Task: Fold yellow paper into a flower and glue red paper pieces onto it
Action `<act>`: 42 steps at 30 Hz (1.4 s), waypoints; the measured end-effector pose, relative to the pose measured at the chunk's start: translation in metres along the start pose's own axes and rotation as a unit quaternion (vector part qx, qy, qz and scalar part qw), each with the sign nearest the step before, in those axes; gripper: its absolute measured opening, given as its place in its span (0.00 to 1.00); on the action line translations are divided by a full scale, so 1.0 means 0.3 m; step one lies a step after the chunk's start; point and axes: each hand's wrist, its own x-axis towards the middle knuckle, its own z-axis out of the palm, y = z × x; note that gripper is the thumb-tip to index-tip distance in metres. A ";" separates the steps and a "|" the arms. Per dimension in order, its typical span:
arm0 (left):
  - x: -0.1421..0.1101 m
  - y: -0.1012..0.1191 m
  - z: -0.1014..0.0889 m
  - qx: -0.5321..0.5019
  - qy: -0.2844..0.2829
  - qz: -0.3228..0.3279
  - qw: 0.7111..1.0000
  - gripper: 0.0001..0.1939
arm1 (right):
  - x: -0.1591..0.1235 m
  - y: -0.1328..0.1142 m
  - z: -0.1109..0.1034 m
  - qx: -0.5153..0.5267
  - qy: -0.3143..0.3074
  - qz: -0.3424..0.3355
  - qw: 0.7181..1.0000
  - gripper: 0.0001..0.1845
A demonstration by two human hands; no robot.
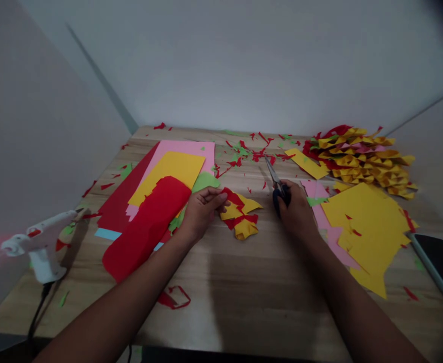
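My left hand is closed in a pinch on a small piece of red paper over the middle of the table. Just under and beside it lie several yellow paper pieces with red strips across them. In my right hand is a pair of scissors, gripped by its dark handles, with the blades pointing away toward the wall. The blades look nearly closed and touch no paper I can make out. Left of my left hand, a large red paper shape with rounded ends rests on stacked sheets.
A white glue gun stands at the left edge, its cord hanging down. Pink and yellow sheets lie back left. Yellow cut paper and a phone are right; a folded-paper bundle sits behind. Red and green scraps litter the wooden table.
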 end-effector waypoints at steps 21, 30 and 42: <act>0.007 -0.003 -0.011 0.049 0.010 0.090 0.995 0.14 | -0.029 -0.009 -0.011 -0.201 -0.056 -0.024 0.978 0.27; 0.010 -0.003 -0.010 0.054 0.031 0.117 0.991 0.10 | -0.025 0.002 -0.014 -0.179 -0.046 -0.025 0.983 0.21; -0.002 -0.016 -0.004 0.114 -0.005 0.127 0.985 0.08 | -0.039 -0.089 -0.031 0.009 -0.166 -0.244 0.956 0.14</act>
